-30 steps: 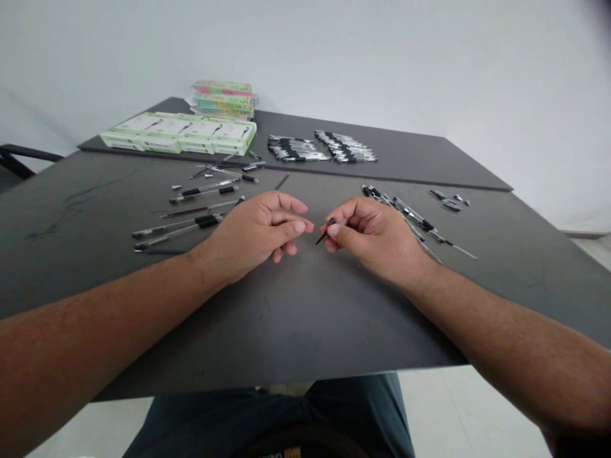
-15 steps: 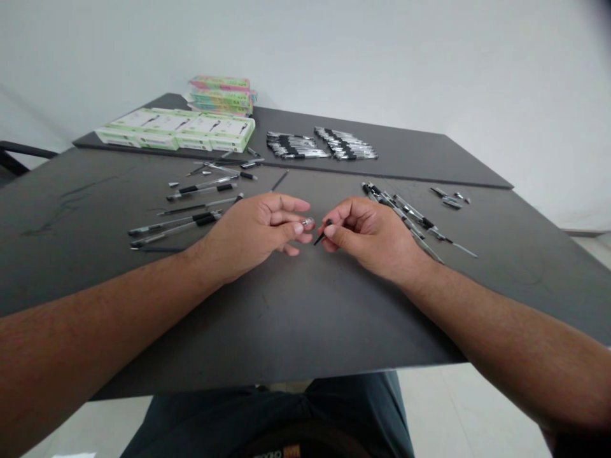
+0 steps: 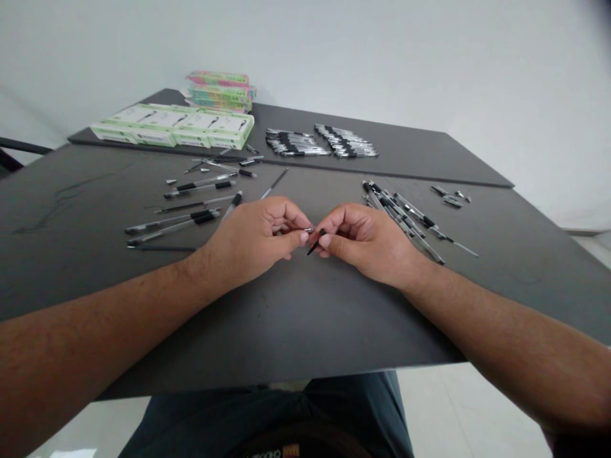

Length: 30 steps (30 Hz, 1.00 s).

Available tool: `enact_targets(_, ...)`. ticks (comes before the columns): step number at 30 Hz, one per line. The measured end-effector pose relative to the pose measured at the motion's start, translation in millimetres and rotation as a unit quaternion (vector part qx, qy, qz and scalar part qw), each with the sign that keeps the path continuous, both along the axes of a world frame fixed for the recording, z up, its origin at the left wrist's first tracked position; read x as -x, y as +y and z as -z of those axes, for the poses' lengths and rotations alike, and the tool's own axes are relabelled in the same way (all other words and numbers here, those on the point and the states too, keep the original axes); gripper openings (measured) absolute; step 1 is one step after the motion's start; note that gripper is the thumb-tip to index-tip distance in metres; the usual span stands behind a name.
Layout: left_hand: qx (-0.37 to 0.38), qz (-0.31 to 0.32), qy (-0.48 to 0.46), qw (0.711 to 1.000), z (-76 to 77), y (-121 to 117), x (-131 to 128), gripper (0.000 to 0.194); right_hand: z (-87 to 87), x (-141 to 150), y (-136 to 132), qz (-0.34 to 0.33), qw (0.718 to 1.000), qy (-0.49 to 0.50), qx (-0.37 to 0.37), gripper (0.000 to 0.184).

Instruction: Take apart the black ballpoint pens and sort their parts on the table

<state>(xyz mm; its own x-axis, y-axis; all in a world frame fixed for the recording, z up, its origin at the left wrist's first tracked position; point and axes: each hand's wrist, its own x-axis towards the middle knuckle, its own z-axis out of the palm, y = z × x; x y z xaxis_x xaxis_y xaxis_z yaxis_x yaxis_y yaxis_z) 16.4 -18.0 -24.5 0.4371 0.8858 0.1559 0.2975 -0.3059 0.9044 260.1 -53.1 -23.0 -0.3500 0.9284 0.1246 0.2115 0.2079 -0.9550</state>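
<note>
My left hand (image 3: 255,238) rests on the dark table (image 3: 296,318) with thumb and fingers pinched on a small silvery pen tip (image 3: 309,229). My right hand (image 3: 367,238) faces it, fingers curled round a short black pointed pen part (image 3: 316,242). The two parts almost touch between my fingertips. Loose pens (image 3: 174,222) lie just left of my left hand. A fan of pen parts (image 3: 405,216) lies just right of my right hand.
Green and white boxes (image 3: 176,126) sit in a row at the far left, with a stack of coloured boxes (image 3: 219,89) behind. Two neat rows of finished pens (image 3: 322,142) lie at the back centre. Small loose parts (image 3: 451,197) lie at right.
Both hands have drawn together; the silvery tip in my left fingers now meets the black part in my right. My left fingers have closed from a looser curl into a pinch.
</note>
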Motion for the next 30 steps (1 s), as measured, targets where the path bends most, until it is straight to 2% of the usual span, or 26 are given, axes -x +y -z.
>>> enact_targets(4,0.016,0.004,0.002,1.000,-4.6,-4,-1,0.018,2.6,-2,1,0.009,1.000,0.002,-0.008,0.019)
enact_targets(10,-0.009,-0.015,0.025,1.000,-6.9,-2,2,0.013,2.0,-2,0,0.022,1.000,-0.002,-0.016,0.020)
enact_targets(16,0.114,0.019,-0.089,0.989,-3.7,-1,-6,0.024,-1.6,-2,-1,0.025,0.999,-0.010,-0.019,0.020)
enact_targets(19,0.142,0.033,-0.096,0.985,-3.6,-3,-9,0.021,-0.9,-2,0,0.023,0.999,-0.010,-0.028,0.020)
enact_targets(21,0.125,0.036,-0.083,0.988,-4.0,-4,-8,0.018,-1.2,-3,-1,0.023,0.999,-0.017,-0.036,0.020)
enact_targets(26,0.024,0.019,-0.018,0.999,-4.0,-3,-4,0.019,-7.5,-3,-7,0.062,0.991,-0.073,-0.093,0.012)
enact_targets(30,0.026,0.032,-0.021,0.999,-1.9,-2,-4,0.022,-14.4,0,-12,0.078,0.979,-0.120,-0.145,0.003)
